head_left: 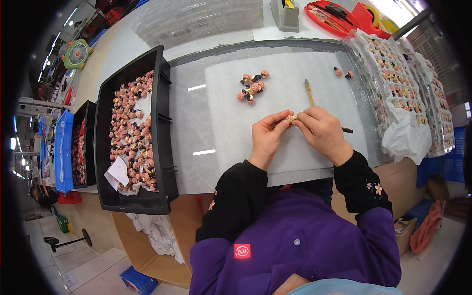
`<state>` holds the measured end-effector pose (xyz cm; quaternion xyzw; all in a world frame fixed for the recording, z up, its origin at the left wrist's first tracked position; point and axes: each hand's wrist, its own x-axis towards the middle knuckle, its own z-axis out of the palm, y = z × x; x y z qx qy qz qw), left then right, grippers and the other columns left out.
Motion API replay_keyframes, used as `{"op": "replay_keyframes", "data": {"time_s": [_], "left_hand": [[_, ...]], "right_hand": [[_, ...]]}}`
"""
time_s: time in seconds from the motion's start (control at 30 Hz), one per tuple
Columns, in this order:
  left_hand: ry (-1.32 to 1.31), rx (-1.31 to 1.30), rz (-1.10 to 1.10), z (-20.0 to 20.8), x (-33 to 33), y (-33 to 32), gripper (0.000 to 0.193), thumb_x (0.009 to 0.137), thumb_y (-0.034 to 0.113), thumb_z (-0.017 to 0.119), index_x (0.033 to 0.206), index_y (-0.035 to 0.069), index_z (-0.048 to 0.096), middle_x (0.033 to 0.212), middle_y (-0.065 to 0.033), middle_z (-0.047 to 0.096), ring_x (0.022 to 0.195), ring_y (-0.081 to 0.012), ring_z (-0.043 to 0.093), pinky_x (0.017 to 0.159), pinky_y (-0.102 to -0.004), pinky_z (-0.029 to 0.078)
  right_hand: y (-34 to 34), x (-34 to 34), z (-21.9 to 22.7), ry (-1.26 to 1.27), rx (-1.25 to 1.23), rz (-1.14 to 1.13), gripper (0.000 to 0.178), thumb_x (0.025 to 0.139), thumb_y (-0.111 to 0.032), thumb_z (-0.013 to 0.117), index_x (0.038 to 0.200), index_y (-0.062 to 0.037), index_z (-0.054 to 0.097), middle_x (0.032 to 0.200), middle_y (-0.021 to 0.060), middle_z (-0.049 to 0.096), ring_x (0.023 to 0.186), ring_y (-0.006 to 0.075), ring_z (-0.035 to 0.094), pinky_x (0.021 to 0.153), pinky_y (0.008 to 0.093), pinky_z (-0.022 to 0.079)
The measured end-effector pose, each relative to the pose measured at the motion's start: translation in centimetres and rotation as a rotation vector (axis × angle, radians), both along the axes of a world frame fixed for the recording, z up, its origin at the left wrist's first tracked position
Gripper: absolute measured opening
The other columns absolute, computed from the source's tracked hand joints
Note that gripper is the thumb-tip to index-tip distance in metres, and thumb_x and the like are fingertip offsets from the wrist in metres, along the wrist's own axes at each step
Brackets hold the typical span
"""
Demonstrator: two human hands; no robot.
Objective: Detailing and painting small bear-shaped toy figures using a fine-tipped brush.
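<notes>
My left hand [268, 136] is closed, pinching a small pink-and-cream figurine [290, 118] between thumb and fingertips over the white paper sheet [231, 132]. Closed around a thin dark-ended tool [347, 130], my right hand [323, 132] meets the figurine from the other side; its fingers hide most of the tool, so its kind is unclear. A wooden-handled brush [309, 92] lies just beyond the right hand, its lower end hidden. Farther off on the sheet rests a small cluster of pink figurines with dark parts [252, 87]. Two more little figurines [343, 73] are at the upper right.
At left stands a black crate [164, 128] full of pink figurines, with a smaller black crate and a blue crate [64, 150] beyond. Clear trays of figurines [393, 73] lean at right. Stacked clear plastic trays [196, 19] and a red tool tray [327, 19] sit at the back.
</notes>
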<state>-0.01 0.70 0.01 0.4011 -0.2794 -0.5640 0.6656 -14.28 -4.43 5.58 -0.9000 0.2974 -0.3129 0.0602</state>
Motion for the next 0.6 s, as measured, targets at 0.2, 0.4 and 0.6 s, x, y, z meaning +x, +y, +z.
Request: {"op": "replay_keyframes", "data": {"time_s": [0.2, 0.4, 0.6], "left_hand": [[-0.011, 0.011, -0.002, 0.28, 0.0, 0.05, 0.024, 0.085, -0.003, 0.056, 0.108, -0.006, 0.059, 0.104, -0.014, 0.063, 0.092, -0.0161, 0.061, 0.083, -0.0263, 0.051], [-0.019, 0.001, 0.003, 0.24, -0.03, 0.09, 0.023, 0.085, -0.003, 0.056, 0.108, -0.007, 0.059, 0.104, -0.014, 0.063, 0.092, -0.0164, 0.061, 0.083, -0.0263, 0.051], [-0.024, -0.004, -0.012, 0.24, -0.04, 0.15, 0.023, 0.084, -0.003, 0.056, 0.107, -0.006, 0.06, 0.103, -0.0138, 0.064, 0.091, -0.0164, 0.061, 0.082, -0.0263, 0.051]], "right_hand": [[0.15, -0.02, 0.02, 0.011, -0.026, -0.017, 0.011, 0.076, -0.015, 0.067, 0.081, -0.0057, 0.062, 0.073, 0.0031, 0.056, 0.067, 0.0193, 0.057, 0.055, 0.0303, 0.047], [-0.01, 0.04, 0.21, 0.017, -0.024, 0.002, 0.01, 0.076, -0.014, 0.066, 0.08, -0.0064, 0.062, 0.072, 0.0025, 0.055, 0.066, 0.0189, 0.056, 0.055, 0.0303, 0.047], [-0.47, -0.24, 0.59, 0.066, -0.017, 0.041, 0.008, 0.076, -0.015, 0.066, 0.077, -0.0082, 0.063, 0.071, 0.0008, 0.055, 0.065, 0.0178, 0.056, 0.054, 0.0301, 0.046]]}}
